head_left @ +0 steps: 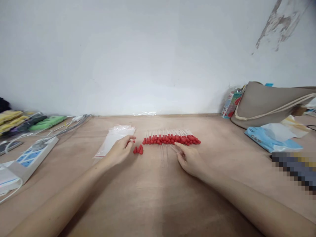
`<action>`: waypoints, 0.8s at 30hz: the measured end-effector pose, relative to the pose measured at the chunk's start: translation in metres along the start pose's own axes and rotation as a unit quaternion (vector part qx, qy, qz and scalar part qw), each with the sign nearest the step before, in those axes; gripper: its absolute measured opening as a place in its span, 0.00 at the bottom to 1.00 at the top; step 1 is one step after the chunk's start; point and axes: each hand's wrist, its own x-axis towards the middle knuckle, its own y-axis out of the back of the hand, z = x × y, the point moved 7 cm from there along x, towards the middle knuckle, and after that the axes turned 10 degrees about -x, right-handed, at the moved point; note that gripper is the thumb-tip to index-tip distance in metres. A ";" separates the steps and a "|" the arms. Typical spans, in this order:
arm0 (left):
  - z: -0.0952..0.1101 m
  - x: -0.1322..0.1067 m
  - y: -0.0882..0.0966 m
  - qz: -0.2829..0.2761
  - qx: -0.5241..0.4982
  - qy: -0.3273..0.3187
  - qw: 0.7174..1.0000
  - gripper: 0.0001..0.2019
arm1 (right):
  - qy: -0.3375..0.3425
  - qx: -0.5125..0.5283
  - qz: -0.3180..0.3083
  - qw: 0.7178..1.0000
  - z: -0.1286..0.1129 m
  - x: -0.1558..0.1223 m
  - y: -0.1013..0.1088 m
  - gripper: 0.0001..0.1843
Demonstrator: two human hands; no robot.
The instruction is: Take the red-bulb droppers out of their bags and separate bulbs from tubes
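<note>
Between thumb and fingers of my left hand [122, 145], closed, is a red rubber bulb [133, 141]. Several loose red bulbs [140, 150] lie on the table just right of that hand. My right hand [189, 158] is pinched on a thin clear glass tube [174, 149] that points up and to the left. A few bare glass tubes [164, 157] lie side by side between the hands. Beyond them stretches a row of glass droppers [170, 139], their red bulbs facing me and their tubes pointing at the wall.
Clear plastic bags [108, 142] lie under and beside my left hand. A white power strip [37, 151] with cables is at the left, near yellow and green packets [46, 123]. A grey bag [264, 103], bottle [231, 103] and blue tissue pack [271, 138] are at the right.
</note>
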 end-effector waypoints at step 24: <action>-0.022 0.019 -0.001 0.026 0.198 0.059 0.978 0.17 | -0.109 0.023 -0.132 0.985 -0.018 0.019 -0.016 0.11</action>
